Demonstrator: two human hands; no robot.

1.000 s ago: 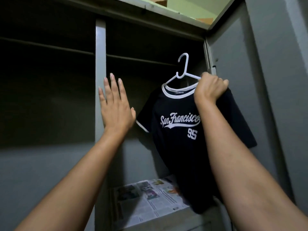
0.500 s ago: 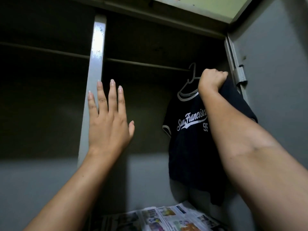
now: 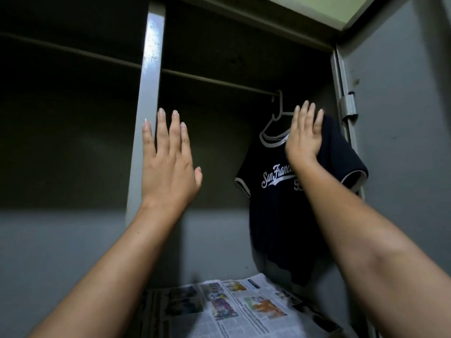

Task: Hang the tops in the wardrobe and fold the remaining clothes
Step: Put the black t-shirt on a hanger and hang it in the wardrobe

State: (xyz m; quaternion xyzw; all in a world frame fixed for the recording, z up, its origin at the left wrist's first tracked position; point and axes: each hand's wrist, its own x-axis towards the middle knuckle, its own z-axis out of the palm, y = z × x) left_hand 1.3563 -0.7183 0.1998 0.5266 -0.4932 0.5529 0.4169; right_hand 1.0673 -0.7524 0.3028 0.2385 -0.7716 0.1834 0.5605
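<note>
A dark navy T-shirt (image 3: 280, 215) with white trim and "San Francisco" lettering hangs on a white hanger (image 3: 278, 111), whose hook sits over the wardrobe rail (image 3: 207, 80) at the right end. My right hand (image 3: 305, 135) is spread flat with straight fingers at the shirt's shoulder, in front of the collar. My left hand (image 3: 168, 162) is raised, fingers straight, next to the grey centre post (image 3: 148, 93), holding nothing.
Newspaper (image 3: 231, 308) lines the wardrobe floor below the shirt. The grey door (image 3: 402, 118) stands open at the right, its hinge (image 3: 349, 106) close to the shirt's sleeve. The left compartment is dark, with a rail across it.
My right hand carried the hanger up and back onto the rail, then let go and opened flat against the shirt's shoulder. My left hand stayed raised by the post.
</note>
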